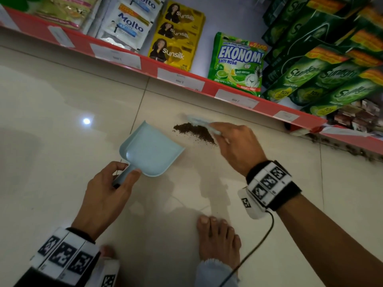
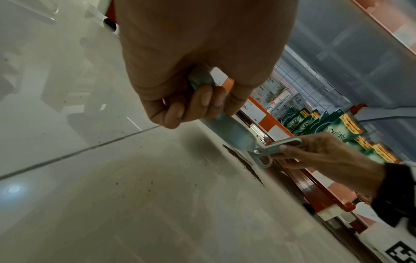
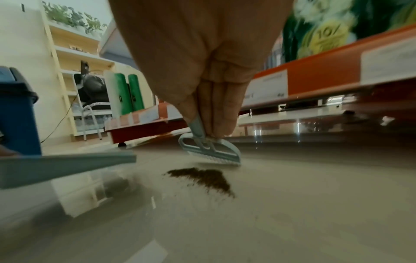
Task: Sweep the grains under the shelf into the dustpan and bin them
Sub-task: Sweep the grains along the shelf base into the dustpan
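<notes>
While the long red-edged shop shelf [image 1: 149,65] runs across the far side of the pale glossy tiled floor [image 1: 62,112], everything else sits on the floor in front of it. The light blue plastic dustpan [image 1: 151,150] lies flat out from the shelf, its open mouth facing the shelf and toward the right; the left hand [image 1: 105,195] curls fingers and thumb round its short handle. A blue lidded bin [image 3: 18,110] stands farther along the shelf, beyond the dustpan in the right wrist view. The right hand [image 1: 238,148] pinches the handle of a small pale blue hand brush [image 3: 211,151], its bristle edge on the floor on the shelf side of the pile. The dark brown grains [image 1: 194,131] form an elongated heap between brush and dustpan, its long axis roughly parallel to the shelf, just beside the pan's mouth but apart from it. The right hand is nearer, so the coming stroke likely pulls away from the shelf, leftward, into the pan.
</notes>
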A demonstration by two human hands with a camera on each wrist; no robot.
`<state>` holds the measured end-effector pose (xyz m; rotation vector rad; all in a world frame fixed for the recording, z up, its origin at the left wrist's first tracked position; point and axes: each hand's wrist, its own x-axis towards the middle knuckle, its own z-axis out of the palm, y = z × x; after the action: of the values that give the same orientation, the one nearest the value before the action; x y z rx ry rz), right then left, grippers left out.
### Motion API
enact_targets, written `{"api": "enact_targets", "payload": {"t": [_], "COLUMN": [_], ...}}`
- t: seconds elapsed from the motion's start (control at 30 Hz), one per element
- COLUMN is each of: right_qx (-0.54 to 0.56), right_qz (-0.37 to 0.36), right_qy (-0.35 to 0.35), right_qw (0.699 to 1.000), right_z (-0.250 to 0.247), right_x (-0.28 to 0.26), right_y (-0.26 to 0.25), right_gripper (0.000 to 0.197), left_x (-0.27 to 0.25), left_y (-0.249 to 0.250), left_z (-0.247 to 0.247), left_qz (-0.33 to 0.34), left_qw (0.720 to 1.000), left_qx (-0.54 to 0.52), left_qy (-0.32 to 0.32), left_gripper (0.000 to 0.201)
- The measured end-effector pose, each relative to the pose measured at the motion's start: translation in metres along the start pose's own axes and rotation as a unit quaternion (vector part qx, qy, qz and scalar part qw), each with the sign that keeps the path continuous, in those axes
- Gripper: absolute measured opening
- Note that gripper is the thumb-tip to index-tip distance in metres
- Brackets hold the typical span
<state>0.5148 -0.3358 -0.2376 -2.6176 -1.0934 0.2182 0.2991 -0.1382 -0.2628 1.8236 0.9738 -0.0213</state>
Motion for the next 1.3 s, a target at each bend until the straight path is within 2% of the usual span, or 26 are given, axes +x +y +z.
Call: {"api": "enact_targets", "payload": {"t": [0.1,0.17,0.23,0.33,0.43,0.53,0.6,0.7,0.8,0.83,0.9,0.97,1.03,1.13,1.23,1.3], "right_qx": [-0.075,-0.132,-0.146,-0.114,-0.050,0.001,0.030,0.041,-0.018,-0.034,-0.024,0.007,0.020,0.008,-0.004,-0.002], "right_qz": [0.069,0.130,0.147,0.102,0.012,-0.079,-0.107,-0.104,-0.035,-0.013,-0.014,-0.052,-0.100,-0.157,-0.171,-0.184], "right_qy": [0.072,0.065,0.037,0.005,-0.042,-0.105,-0.112,-0.036,0.000,-0.006,-0.016,-0.042,-0.097,-0.164,-0.180,-0.160], "right_qw": [0.992,0.980,0.978,0.988,0.998,0.991,0.987,0.993,0.999,0.999,0.999,0.998,0.990,0.974,0.969,0.970], "right_z": [-0.012,-0.014,-0.005,0.016,0.025,0.016,0.003,-0.015,-0.020,-0.018,-0.009,0.002,0.010,0.005,-0.014,-0.028], "right_x": [0.004,0.015,0.029,0.046,0.050,0.035,0.024,0.017,0.032,0.039,0.051,0.057,0.054,0.039,0.027,0.025], "right_y": [0.017,0.024,0.024,0.015,0.000,-0.005,0.000,0.017,0.029,0.027,0.016,-0.002,-0.015,-0.011,0.009,0.021], "right_gripper": [0.022,0.020,0.025,0.029,0.031,0.033,0.033,0.030,0.031,0.032,0.034,0.036,0.035,0.034,0.034,0.034], "left_x": [0.001,0.002,0.001,0.002,0.002,0.001,0.000,0.000,0.001,0.001,-0.001,-0.003,-0.004,-0.009,-0.013,-0.015], "left_y": [-0.002,-0.002,-0.001,0.000,0.000,-0.002,-0.004,-0.005,-0.007,-0.008,-0.009,-0.010,-0.012,-0.015,-0.021,-0.024], "left_z": [0.000,0.001,0.002,0.003,0.003,-0.001,-0.005,-0.008,-0.010,-0.010,-0.011,-0.014,-0.017,-0.020,-0.021,-0.020], "left_qz": [0.002,0.005,0.007,0.008,0.011,0.008,0.005,0.004,-0.001,-0.001,0.000,-0.002,-0.003,-0.008,-0.017,-0.020], "left_qw": [1.000,1.000,1.000,1.000,1.000,1.000,1.000,1.000,1.000,1.000,1.000,1.000,1.000,0.999,0.999,0.999], "left_qx": [-0.008,-0.009,-0.007,-0.006,-0.003,-0.005,0.001,-0.001,0.002,0.004,0.012,0.018,0.023,0.027,0.029,0.025], "left_qy": [-0.003,-0.005,-0.009,-0.010,-0.006,0.001,0.010,0.017,0.020,0.020,0.018,0.016,0.018,0.028,0.034,0.035], "left_gripper": [0.020,0.020,0.021,0.022,0.022,0.022,0.023,0.022,0.023,0.023,0.025,0.027,0.027,0.027,0.026,0.025]}}
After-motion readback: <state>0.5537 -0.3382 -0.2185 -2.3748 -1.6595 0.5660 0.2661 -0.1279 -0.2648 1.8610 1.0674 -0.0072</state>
